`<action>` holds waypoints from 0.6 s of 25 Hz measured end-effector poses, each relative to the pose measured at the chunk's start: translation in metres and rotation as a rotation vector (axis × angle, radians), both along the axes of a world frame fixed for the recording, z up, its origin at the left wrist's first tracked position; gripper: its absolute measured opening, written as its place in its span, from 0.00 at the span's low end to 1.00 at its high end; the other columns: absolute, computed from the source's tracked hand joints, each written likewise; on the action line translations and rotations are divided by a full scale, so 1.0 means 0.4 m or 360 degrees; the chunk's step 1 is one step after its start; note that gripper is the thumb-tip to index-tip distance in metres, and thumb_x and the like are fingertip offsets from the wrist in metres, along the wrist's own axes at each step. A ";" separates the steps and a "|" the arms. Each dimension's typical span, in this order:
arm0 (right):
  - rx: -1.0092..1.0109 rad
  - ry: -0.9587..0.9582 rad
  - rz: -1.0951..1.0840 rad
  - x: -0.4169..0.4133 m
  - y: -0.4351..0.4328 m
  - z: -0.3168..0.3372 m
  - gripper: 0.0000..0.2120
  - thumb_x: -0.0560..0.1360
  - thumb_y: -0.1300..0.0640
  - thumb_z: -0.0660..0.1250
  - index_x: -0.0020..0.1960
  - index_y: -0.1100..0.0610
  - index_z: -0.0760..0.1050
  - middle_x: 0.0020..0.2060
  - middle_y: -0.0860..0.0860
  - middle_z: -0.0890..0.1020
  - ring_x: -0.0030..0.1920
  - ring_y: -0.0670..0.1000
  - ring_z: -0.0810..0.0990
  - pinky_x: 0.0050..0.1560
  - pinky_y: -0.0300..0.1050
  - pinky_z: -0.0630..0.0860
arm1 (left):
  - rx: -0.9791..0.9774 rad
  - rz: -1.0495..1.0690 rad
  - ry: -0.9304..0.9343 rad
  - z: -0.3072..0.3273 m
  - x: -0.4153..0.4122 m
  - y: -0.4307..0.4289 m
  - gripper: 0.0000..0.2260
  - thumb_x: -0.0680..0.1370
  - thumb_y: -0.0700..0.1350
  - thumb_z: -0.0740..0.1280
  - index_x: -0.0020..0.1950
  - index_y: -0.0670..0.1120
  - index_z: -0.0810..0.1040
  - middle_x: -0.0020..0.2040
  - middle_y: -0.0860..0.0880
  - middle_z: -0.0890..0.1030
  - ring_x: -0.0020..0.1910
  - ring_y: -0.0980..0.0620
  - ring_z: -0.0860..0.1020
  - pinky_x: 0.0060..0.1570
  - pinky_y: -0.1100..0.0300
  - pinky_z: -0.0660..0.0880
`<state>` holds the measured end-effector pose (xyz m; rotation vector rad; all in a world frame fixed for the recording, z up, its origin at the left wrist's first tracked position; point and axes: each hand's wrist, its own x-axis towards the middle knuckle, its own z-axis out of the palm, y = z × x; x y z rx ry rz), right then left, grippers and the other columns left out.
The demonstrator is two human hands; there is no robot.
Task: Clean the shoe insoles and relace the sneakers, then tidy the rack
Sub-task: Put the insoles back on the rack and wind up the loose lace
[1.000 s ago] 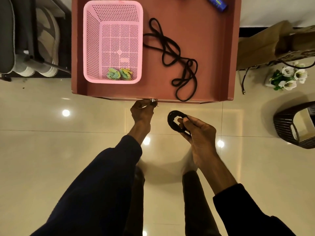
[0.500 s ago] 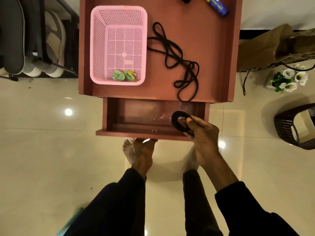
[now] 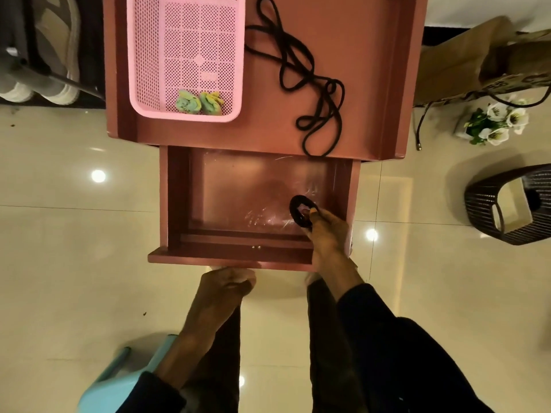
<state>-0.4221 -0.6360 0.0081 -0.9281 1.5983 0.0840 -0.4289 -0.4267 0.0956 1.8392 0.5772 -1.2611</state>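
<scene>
A reddish-brown table has its drawer (image 3: 173,204) pulled far out toward me. My right hand (image 3: 326,234) reaches into the drawer's right side and pinches a coiled black shoelace (image 3: 299,211) just above the drawer floor. My left hand (image 3: 226,286) is curled under the drawer's front panel, on its handle, which is hidden. A second black shoelace (image 3: 310,84) lies loose and tangled on the tabletop. Sneakers (image 3: 56,55) sit on a dark rack at the far left.
A pink plastic basket (image 3: 143,55) with two green-yellow rolled items (image 3: 198,102) stands on the tabletop's left. A dark wicker bin (image 3: 483,204), white flowers (image 3: 495,120) and a brown paper bag (image 3: 465,61) are on the floor at right. A light-blue stool (image 3: 119,383) is behind my left arm.
The drawer went from closed to pulled fully out by my left hand. My right hand carried the coiled lace from in front of the table down into the drawer.
</scene>
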 end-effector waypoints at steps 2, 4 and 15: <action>0.0033 0.0010 -0.0180 0.029 -0.002 -0.034 0.04 0.75 0.63 0.72 0.48 0.56 0.82 0.45 0.50 0.84 0.54 0.55 0.83 0.58 0.54 0.81 | -0.0074 -0.0033 -0.0057 0.029 0.047 -0.011 0.04 0.79 0.43 0.72 0.49 0.49 0.87 0.47 0.54 0.88 0.50 0.52 0.86 0.61 0.48 0.80; -0.0005 0.0044 -0.0332 0.067 -0.010 -0.068 0.03 0.74 0.61 0.73 0.45 0.54 0.81 0.46 0.53 0.85 0.52 0.55 0.84 0.58 0.54 0.81 | -0.0145 0.0054 -0.0130 0.050 0.087 -0.034 0.04 0.79 0.45 0.72 0.52 0.49 0.86 0.49 0.53 0.88 0.51 0.53 0.86 0.61 0.49 0.79; -0.0329 0.0088 -0.0285 0.002 0.057 0.018 0.08 0.78 0.58 0.68 0.55 0.51 0.82 0.49 0.48 0.86 0.51 0.53 0.84 0.55 0.52 0.80 | -0.0385 0.0267 -0.0228 0.060 0.178 -0.127 0.10 0.78 0.42 0.71 0.60 0.45 0.82 0.52 0.49 0.88 0.52 0.49 0.86 0.61 0.49 0.80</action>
